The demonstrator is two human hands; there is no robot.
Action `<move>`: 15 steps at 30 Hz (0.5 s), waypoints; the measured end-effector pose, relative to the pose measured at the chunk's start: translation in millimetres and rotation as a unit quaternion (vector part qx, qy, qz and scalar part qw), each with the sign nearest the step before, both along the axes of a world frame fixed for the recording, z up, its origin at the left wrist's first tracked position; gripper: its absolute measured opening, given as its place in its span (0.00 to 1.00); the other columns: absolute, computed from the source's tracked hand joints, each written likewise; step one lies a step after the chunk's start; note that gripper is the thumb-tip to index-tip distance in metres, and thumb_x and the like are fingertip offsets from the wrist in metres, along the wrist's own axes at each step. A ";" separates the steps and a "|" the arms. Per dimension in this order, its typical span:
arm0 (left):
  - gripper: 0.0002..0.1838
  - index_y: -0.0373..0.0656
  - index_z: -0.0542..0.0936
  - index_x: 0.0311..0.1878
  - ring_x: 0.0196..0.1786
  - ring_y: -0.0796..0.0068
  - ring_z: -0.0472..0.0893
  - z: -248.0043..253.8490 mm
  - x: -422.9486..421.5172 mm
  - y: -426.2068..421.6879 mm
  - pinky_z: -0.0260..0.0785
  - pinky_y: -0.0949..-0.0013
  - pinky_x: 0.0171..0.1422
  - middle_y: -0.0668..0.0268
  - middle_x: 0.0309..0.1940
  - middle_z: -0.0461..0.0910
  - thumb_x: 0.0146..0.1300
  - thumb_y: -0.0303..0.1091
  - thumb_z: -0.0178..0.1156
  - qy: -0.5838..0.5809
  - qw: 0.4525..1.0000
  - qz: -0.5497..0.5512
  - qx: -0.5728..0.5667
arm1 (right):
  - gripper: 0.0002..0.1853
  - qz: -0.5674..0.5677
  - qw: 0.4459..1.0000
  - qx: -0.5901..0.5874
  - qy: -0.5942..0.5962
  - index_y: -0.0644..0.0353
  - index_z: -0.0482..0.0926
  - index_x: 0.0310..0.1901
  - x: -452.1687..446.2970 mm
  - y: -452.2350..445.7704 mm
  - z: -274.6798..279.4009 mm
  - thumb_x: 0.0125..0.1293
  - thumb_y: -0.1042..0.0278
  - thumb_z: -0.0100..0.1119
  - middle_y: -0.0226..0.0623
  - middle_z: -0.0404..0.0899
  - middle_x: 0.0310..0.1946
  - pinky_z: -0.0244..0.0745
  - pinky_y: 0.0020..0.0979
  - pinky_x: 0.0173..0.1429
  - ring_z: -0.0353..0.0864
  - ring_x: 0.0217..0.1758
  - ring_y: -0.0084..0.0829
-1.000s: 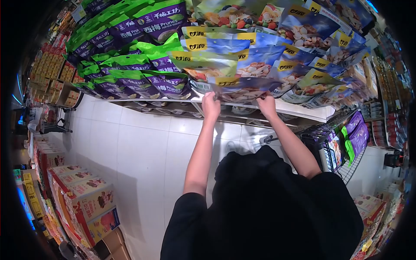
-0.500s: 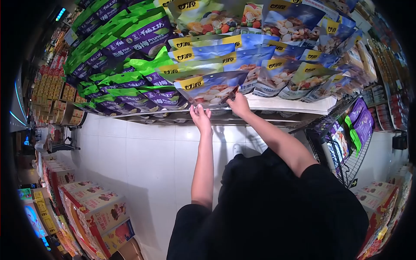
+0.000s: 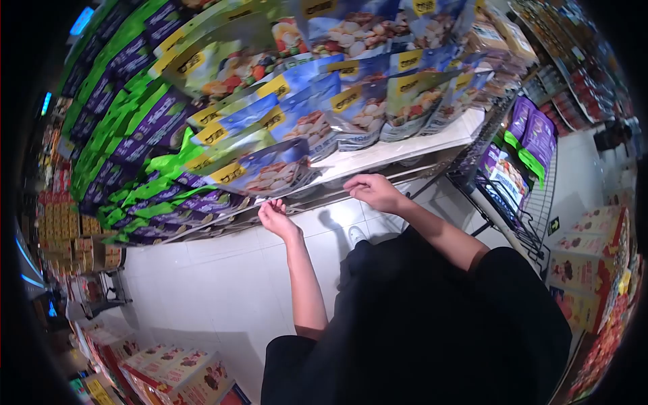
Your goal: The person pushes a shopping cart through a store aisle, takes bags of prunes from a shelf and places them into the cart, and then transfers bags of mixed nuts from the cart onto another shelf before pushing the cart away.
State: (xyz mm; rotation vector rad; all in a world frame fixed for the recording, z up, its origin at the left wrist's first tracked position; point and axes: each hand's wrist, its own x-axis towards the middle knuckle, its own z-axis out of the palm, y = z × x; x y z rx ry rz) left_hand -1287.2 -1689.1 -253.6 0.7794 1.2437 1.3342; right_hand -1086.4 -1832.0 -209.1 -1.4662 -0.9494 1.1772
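A nut pouch (image 3: 270, 172) with a blue front and a yellow label leans at the front edge of the shelf display, its clear lower part toward me. My left hand (image 3: 275, 219) is just below its bottom edge, fingers loosely curled and apart; whether the fingertips brush the pouch or shelf edge I cannot tell. To the right, my right hand (image 3: 376, 194) hovers off the white shelf board (image 3: 405, 147), fingers extended and nothing in them. Green and purple prune bags (image 3: 158, 118) stand in rows left of the nut pouches.
A black wire cart (image 3: 533, 202) at the right holds purple bags (image 3: 531, 131) and a nut pouch (image 3: 505, 177). Stacked printed boxes (image 3: 182, 371) stand behind at lower left, more boxes (image 3: 587, 256) at lower right. White tiled floor (image 3: 202, 290) lies below the shelf.
Both hands have come away from the front nut pouch, which stays on the shelf. The view has turned, so the display appears tilted and shifted left.
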 end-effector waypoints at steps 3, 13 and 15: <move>0.21 0.37 0.72 0.37 0.32 0.76 0.75 3.4 24.2 -30.3 0.67 0.76 0.36 0.63 0.29 0.75 0.69 0.47 0.41 -0.051 0.987 -0.154 -0.020 | 0.11 -0.035 0.999 -0.021 0.025 0.64 0.78 0.42 38.0 -66.0 30.4 0.59 0.69 0.56 0.35 0.80 0.34 0.71 0.23 0.46 0.77 0.39 0.21; 0.16 0.37 0.72 0.23 0.28 0.82 0.71 18.5 147.2 -158.9 0.61 0.78 0.34 0.66 0.22 0.75 0.66 0.35 0.49 0.154 0.832 -0.531 0.044 | 0.09 -0.413 0.905 -0.027 -0.097 0.65 0.78 0.37 225.8 -262.5 31.3 0.57 0.71 0.51 0.31 0.78 0.23 0.66 0.17 0.24 0.73 0.22 0.15; 0.11 0.36 0.74 0.27 0.30 0.81 0.72 35.8 181.9 -194.4 0.63 0.76 0.38 0.66 0.26 0.76 0.64 0.31 0.52 0.153 0.807 -0.567 0.066 | 0.07 -0.426 0.884 -0.168 -0.098 0.59 0.78 0.35 266.5 -309.0 10.9 0.57 0.69 0.53 0.27 0.77 0.23 0.65 0.18 0.22 0.74 0.22 0.16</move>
